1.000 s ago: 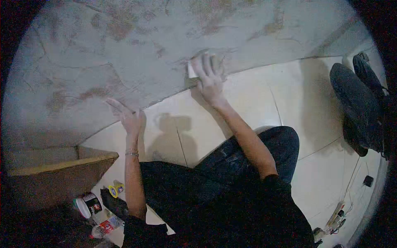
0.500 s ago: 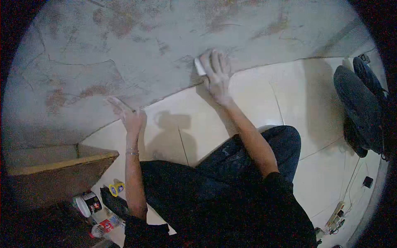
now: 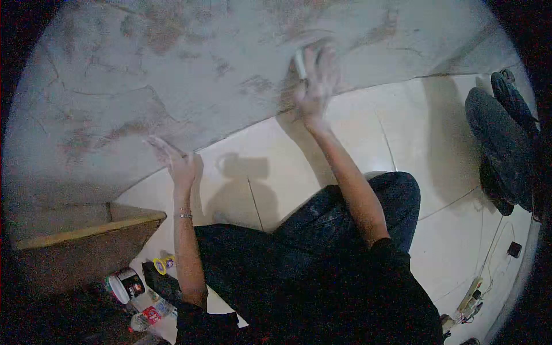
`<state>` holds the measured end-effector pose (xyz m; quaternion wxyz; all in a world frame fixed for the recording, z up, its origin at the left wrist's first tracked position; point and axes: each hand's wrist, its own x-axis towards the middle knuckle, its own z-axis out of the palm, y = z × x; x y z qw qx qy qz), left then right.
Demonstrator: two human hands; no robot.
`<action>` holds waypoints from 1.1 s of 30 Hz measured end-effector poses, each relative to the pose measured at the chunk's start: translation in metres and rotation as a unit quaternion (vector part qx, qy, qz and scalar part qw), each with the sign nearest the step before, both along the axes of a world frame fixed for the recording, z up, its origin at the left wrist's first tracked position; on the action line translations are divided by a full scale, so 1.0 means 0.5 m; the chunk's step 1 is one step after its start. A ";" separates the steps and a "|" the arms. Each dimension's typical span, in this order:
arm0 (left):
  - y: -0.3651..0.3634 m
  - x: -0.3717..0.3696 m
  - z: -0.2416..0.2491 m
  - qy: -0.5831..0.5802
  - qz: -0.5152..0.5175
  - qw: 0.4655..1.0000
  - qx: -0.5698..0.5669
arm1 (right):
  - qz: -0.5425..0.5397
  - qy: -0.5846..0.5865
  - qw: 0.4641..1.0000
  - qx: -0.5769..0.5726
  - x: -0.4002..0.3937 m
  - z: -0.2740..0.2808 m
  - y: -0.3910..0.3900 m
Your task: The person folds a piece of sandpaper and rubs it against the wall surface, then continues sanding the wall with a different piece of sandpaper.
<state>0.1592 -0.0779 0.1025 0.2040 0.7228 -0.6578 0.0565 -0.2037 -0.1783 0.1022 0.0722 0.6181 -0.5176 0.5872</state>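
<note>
My right hand [image 3: 319, 77], smeared by motion, presses a small white-edged block [image 3: 301, 64] against the grey plastered wall [image 3: 230, 46]. Only the pale left edge of the block shows; fingers and palm cover the rest. Brownish scuffs and patches mark the wall around it. Farther left and lower, my left hand [image 3: 179, 162] leans on the wall near its foot, fingers stretched out, holding nothing. A thin bracelet [image 3: 183, 213] circles that wrist.
Pale floor tiles [image 3: 356, 138] meet the wall's foot. A wooden-edged board or box [image 3: 92, 227] stands left, with a paint tub [image 3: 125, 286], a yellow tape roll [image 3: 164, 264] and a red-labelled bottle [image 3: 150, 315] nearby. Another person's legs [image 3: 500, 129] and a power strip [image 3: 471, 293] are at right.
My right hand has moved up the wall and slightly right with the block. My left hand stays in place against the wall.
</note>
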 end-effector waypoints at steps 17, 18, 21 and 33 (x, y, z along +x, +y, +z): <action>-0.005 0.025 -0.024 0.021 0.071 0.988 0.135 | -0.027 -0.071 0.996 -0.035 0.009 0.022 -0.006; -0.007 0.026 -0.031 0.000 0.062 0.994 0.088 | -0.007 -0.055 0.998 -0.026 0.018 0.013 -0.002; -0.005 0.009 -0.030 -0.038 0.039 0.997 0.049 | 0.046 0.038 0.998 0.000 0.061 -0.047 0.030; -0.005 0.036 -0.050 -0.074 0.045 0.986 0.146 | 0.018 -0.026 0.999 -0.002 0.046 -0.021 0.022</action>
